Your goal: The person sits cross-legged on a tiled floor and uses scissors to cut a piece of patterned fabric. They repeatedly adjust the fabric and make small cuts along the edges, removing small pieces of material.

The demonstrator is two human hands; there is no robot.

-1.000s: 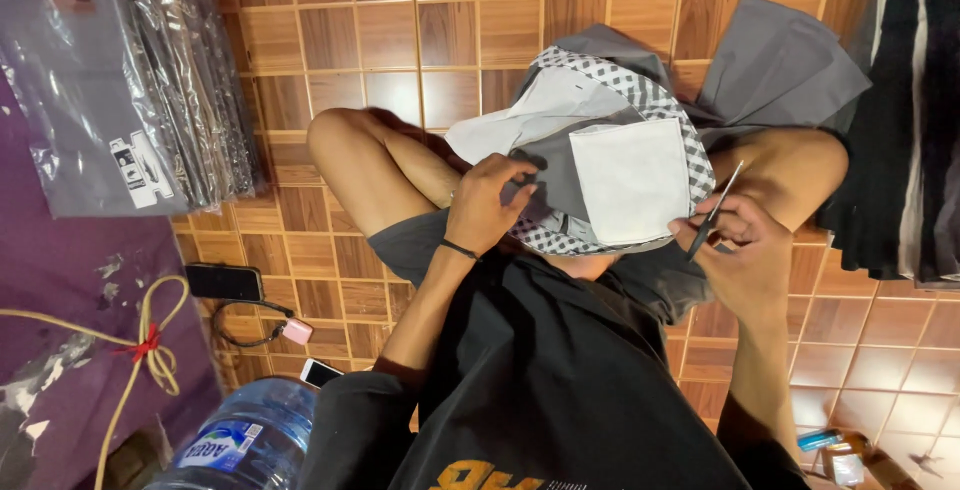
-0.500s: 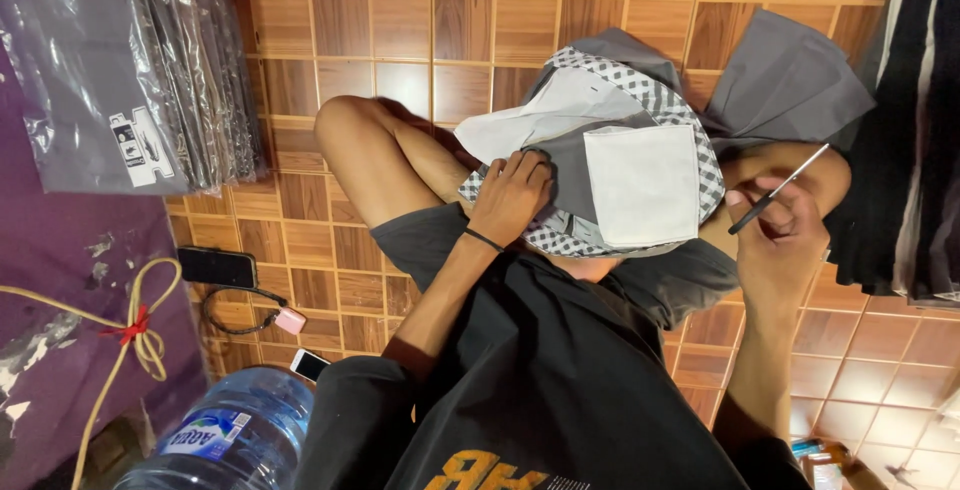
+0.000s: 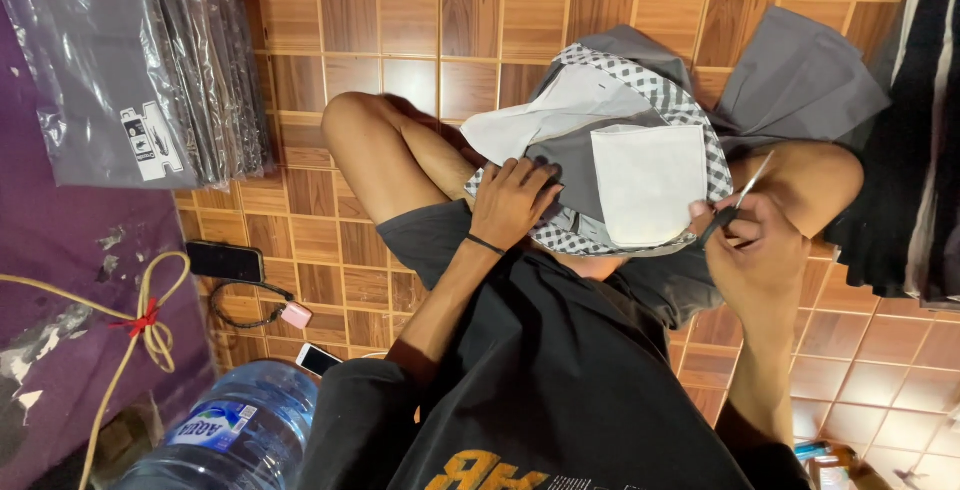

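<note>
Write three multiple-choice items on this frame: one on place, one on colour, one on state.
1. Where does the person's left hand rest?
A. on the black-and-white checked cloth over the lap
B. on the clear plastic water bottle
C. on the black phone on the floor

2. What colour is the square patch on the checked cloth?
A. red
B. white
C. yellow

3. How is the pair of small scissors?
A. lying on the wood-pattern tiled floor
B. tucked in the stack of bagged grey garments
C. gripped in the right hand, point raised

Key: 1 A, the fingers lie flat on the cloth; 2 B, the patch shows plain white; 3 C, the right hand's fingers close round the handles beside the cloth.
</note>
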